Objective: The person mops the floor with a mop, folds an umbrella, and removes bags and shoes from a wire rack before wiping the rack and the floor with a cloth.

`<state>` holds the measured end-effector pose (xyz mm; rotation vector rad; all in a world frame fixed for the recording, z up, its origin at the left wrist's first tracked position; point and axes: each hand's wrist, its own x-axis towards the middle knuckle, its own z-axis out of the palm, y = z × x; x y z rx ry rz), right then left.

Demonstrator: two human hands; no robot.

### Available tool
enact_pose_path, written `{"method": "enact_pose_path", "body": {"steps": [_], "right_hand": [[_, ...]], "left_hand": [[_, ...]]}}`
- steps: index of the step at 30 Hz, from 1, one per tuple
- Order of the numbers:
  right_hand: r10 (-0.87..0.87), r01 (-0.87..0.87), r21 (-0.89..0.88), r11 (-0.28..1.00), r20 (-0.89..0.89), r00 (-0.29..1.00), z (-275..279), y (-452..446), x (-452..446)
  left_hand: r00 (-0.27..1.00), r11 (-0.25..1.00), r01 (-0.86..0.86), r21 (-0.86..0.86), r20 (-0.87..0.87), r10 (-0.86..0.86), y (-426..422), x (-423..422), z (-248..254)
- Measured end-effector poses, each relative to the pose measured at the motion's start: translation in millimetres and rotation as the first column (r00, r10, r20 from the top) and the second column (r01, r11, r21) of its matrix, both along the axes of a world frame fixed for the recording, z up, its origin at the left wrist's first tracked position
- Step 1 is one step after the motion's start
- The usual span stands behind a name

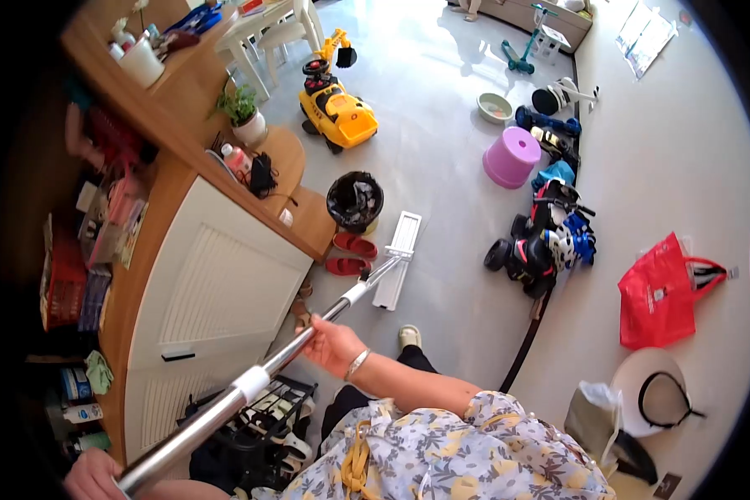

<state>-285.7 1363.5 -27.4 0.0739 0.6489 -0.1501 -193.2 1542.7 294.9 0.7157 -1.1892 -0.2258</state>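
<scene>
A mop with a silver pole (287, 350) crosses the view diagonally from the bottom left. My right hand (332, 346), with a bracelet at its wrist, is wrapped round the middle of the pole. At the bottom left edge my left hand (94, 477) grips the pole's upper end. The flat white mop head (392, 287) lies on the grey floor (442, 250), just right of a pair of red slippers (354, 244) and a bin with a black bag (355, 202).
A wooden cabinet (217, 267) with shelves stands at the left. Beyond are a yellow ride-on digger (337, 115), a purple stool (512, 157) and a green basin (495, 108). Along the right wall are a ride-on toy (529, 258), a red bag (658, 296) and a hat (642, 392).
</scene>
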Motion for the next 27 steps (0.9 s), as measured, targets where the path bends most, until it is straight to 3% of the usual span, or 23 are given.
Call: {"method": "enact_pose_path", "body": {"steps": [1,2,3,4,5,6,7,8,10,11,12,14,17,18,20,24,26,27], "right_hand": [[-0.005,0.005,-0.082,0.997,0.0,1.0,-7.1,-22.4,2.6],[-0.066,0.063,-0.066,0.996,-0.035,0.997,-20.2,-47.9,11.2],[-0.144,0.138,-0.096,0.986,-0.059,0.988,-33.8,-75.1,18.4],[-0.181,0.144,-0.188,0.972,-0.196,0.964,-22.9,-108.2,24.3],[-0.243,0.211,-0.185,0.96,-0.171,0.955,-44.6,-135.9,36.4],[-0.243,0.231,-0.143,0.962,-0.072,0.967,-74.5,-167.9,45.6],[-0.351,0.342,-0.136,0.93,-0.045,0.935,-50.6,-193.4,47.5],[-0.393,0.398,-0.105,0.912,0.066,0.917,-69.2,-222.2,56.0],[-0.48,0.486,-0.081,0.87,0.08,0.874,-62.7,-268.6,65.4],[-0.494,0.498,-0.088,0.863,0.059,0.867,-87.0,-297.4,76.5],[-0.446,0.473,-0.124,0.873,0.192,0.874,-108.5,-321.8,78.7],[-0.54,0.521,-0.201,0.829,-0.051,0.84,-91.3,-350.9,98.1],[-0.615,0.607,-0.094,0.789,-0.108,0.781,-115.4,-401.7,114.8],[-0.605,0.593,-0.139,0.793,-0.065,0.794,-106.4,-408.4,120.4],[-0.604,0.605,-0.026,0.796,0.014,0.797,-118.2,-437.1,137.5],[-0.593,0.584,-0.125,0.802,-0.044,0.804,-102.0,-477.0,182.0],[-0.549,0.545,-0.13,0.829,0.004,0.836,-82.9,-506.2,215.3],[-0.555,0.553,-0.098,0.827,0.002,0.832,-72.3,-521.4,236.9]], "left_hand": [[0.994,0.993,-0.099,0.07,0.061,0.095,-17.2,-1.1,1.3],[0.954,0.969,-0.242,0.05,-0.168,0.247,-34.8,-9.0,-5.5],[0.958,0.966,-0.228,0.126,-0.148,0.245,-37.0,2.6,-11.2],[0.95,0.947,-0.266,0.183,-0.118,0.289,-58.7,5.2,-14.4],[0.911,0.882,-0.394,0.258,-0.017,0.412,-82.7,8.4,-19.9],[0.95,0.904,-0.294,0.31,-0.007,0.312,-112.0,11.0,-21.4],[0.967,0.898,-0.252,0.361,0.059,0.247,-137.0,21.4,-23.5],[0.972,0.913,-0.224,0.341,0.013,0.233,-161.3,27.2,-33.9],[0.999,0.951,-0.034,0.308,-0.02,0.043,-208.7,46.3,-43.4],[0.999,0.949,0.032,0.314,0.022,-0.041,-228.8,61.3,-51.2],[0.995,0.95,0.092,0.297,0.019,-0.102,-250.9,68.1,-52.8],[0.985,0.943,0.117,0.31,0.083,-0.15,-286.8,91.5,-60.8],[0.986,0.93,0.124,0.346,0.062,-0.155,-335.5,119.6,-62.8],[0.987,0.923,0.11,0.37,0.069,-0.145,-348.3,129.6,-61.8],[0.985,0.932,0.106,0.347,0.094,-0.147,-375.8,150.0,-52.2],[0.995,0.927,-0.024,0.375,0.101,-0.015,-424.4,191.4,-48.2],[0.951,0.877,-0.308,0.369,0.091,0.296,-443.0,199.3,-50.5],[0.94,0.843,-0.337,0.419,0.092,0.33,-444.7,202.3,-57.7]]}}
